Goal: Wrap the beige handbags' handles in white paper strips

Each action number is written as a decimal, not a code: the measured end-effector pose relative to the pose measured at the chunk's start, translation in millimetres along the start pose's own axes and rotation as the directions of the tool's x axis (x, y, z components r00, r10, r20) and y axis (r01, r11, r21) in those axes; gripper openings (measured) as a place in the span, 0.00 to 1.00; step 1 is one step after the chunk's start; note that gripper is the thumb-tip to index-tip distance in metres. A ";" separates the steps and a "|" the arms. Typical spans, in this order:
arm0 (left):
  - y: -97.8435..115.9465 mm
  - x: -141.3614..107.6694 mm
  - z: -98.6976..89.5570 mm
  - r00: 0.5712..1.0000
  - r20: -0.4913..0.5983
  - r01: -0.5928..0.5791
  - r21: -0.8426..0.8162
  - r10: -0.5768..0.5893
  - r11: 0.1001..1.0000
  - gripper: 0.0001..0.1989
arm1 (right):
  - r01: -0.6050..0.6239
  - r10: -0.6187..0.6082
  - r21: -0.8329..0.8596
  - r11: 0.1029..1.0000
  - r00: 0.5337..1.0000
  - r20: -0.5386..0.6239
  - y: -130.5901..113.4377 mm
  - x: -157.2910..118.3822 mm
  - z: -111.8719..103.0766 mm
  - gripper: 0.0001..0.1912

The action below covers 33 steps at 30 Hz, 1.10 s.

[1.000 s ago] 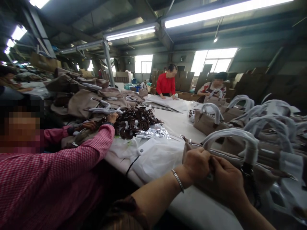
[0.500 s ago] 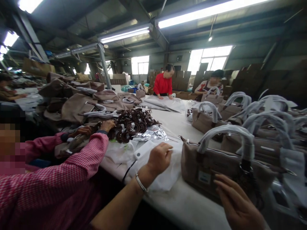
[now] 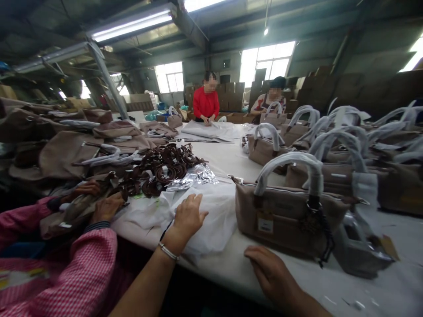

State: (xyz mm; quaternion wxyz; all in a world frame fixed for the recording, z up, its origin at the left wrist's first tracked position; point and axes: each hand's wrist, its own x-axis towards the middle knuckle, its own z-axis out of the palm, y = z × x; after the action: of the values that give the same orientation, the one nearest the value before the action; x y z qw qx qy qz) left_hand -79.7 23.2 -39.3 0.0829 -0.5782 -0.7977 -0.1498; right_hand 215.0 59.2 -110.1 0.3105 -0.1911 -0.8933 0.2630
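My left hand [image 3: 190,213] is over a thin white plastic sheet [image 3: 218,220], fingers stretched out and nothing visible in them. Whether it presses on the sheet I cannot tell. At the table's front edge my right hand [image 3: 269,268] is loosely curved, with no object showing in it. Just beyond it stands an upright taupe handbag [image 3: 280,220], apart from the fingers. The bag has a film-wrapped handle [image 3: 291,160], a small label tag [image 3: 265,222] and a dark hanging cord [image 3: 327,248].
More taupe bags [image 3: 343,176] fill the right side. Dark brown coiled straps [image 3: 165,169] and clear packets [image 3: 193,176] lie centre-left, by a bag pile [image 3: 69,145]. On the left, a co-worker's checked sleeve [image 3: 89,259] and hands reach over the table. Two people stand across it.
The view has swung right. My left hand has gone from closed to spread over the sheet. My right hand has shifted left of the bag. The co-worker's hand has left the straps for a bag.
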 end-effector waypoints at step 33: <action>-42.6 23.9 19.5 0.951 -0.185 0.189 -0.289 -0.248 0.939 0.11 | -0.566 0.620 -0.291 0.771 0.772 0.140 18.2 206.3 107.3 0.18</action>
State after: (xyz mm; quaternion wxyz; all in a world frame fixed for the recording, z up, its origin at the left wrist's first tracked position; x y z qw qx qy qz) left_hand -126.8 39.0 -56.5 0.0743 -0.4713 -0.8156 -0.3272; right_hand -3.5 140.1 -98.9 0.0820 -0.4682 -0.8400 0.2617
